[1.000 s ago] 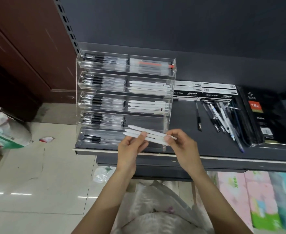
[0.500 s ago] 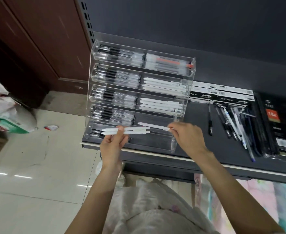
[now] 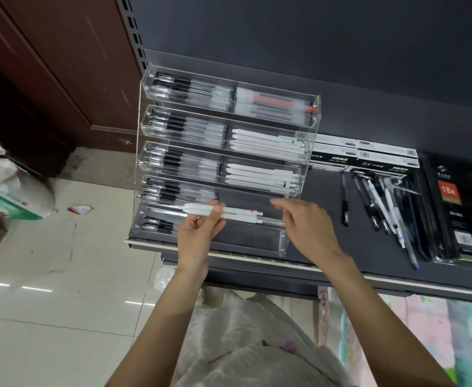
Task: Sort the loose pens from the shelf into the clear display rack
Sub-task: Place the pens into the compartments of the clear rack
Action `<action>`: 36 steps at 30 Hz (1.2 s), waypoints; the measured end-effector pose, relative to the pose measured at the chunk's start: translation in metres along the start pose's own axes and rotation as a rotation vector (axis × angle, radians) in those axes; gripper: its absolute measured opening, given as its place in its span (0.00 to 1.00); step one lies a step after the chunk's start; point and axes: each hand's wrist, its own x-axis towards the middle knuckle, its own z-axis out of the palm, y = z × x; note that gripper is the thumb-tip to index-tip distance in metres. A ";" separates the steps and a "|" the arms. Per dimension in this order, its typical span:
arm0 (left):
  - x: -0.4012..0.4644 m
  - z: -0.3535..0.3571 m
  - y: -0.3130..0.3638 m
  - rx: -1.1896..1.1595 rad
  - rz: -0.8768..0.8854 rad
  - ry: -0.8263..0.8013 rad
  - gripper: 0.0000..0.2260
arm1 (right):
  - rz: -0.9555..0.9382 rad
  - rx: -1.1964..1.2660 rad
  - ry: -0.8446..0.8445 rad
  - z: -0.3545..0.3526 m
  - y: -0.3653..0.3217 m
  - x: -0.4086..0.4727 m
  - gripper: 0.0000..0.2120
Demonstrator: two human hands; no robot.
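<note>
- Just right of the left hand's (image 3: pixel 198 233) pinch, the white pens (image 3: pixel 229 213) it holds stick out level toward the right hand (image 3: pixel 307 230), in front of the clear display rack's (image 3: pixel 311 127) two lowest tiers.
- Half a second ago the right hand was pinching one white pen at the fourth tier's right bay; now its fingers are loosely apart and hold nothing, just beyond the bundle's tips.
- That pen is hard to make out through the clear wall, so I cannot tell whether it lies in the bay; it probably does.
- Left fingers and thumb are clamped on what looks like two pens, so at least two more placements remain from this handful.
- Well right of the free hand, loose pens (image 3: pixel 382 205) lie scattered on the dark shelf (image 3: pixel 326 247), a single black pen (image 3: pixel 345 202) apart from the heap, so the sorting is well short of done.
- Beyond them sit white pen boxes (image 3: pixel 366 156) and a wrapped black notebook (image 3: pixel 458 208).
- Left of the gripping hand, below shelf level, is a pale tiled floor (image 3: pixel 47 289) with a plastic bag (image 3: pixel 8 191) and a scrap of litter (image 3: pixel 79 209), against a brown wood panel (image 3: pixel 61 65).
</note>
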 end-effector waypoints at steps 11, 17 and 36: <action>-0.001 0.017 0.005 0.057 0.046 -0.040 0.08 | -0.062 0.173 0.268 -0.008 -0.005 0.008 0.05; 0.012 -0.004 0.016 0.076 0.118 0.040 0.02 | -0.027 -0.445 0.066 0.014 0.000 0.020 0.08; 0.020 0.000 0.023 0.220 0.180 -0.096 0.13 | -0.177 0.028 0.300 0.018 -0.029 -0.004 0.14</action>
